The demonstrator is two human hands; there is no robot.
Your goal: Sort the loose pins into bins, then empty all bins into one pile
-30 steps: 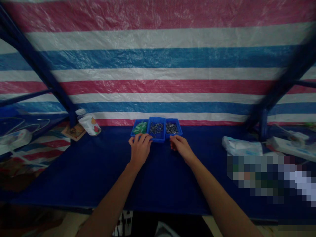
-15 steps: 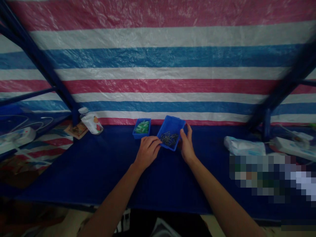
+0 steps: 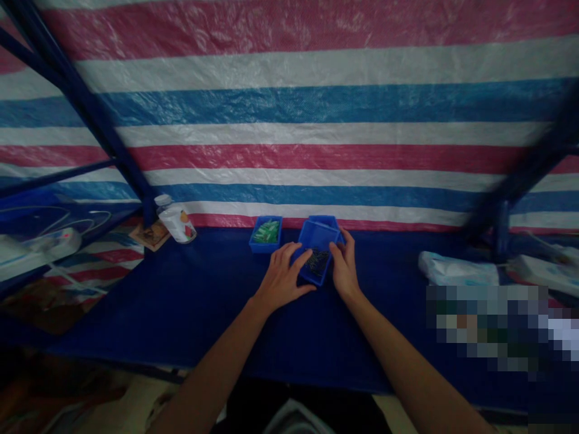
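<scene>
L hand [image 3: 283,281], R hand [image 3: 344,268] gripping blue bin [image 3: 316,236]

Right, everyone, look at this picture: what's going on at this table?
A person has both bare hands at a small blue plastic tray: the left hand and right hand are on either side of it. The tray holds dark metal pins and overlaps a second blue tray behind it. To the left, a third blue tray holds green items. All stand on a dark blue cloth.
</scene>
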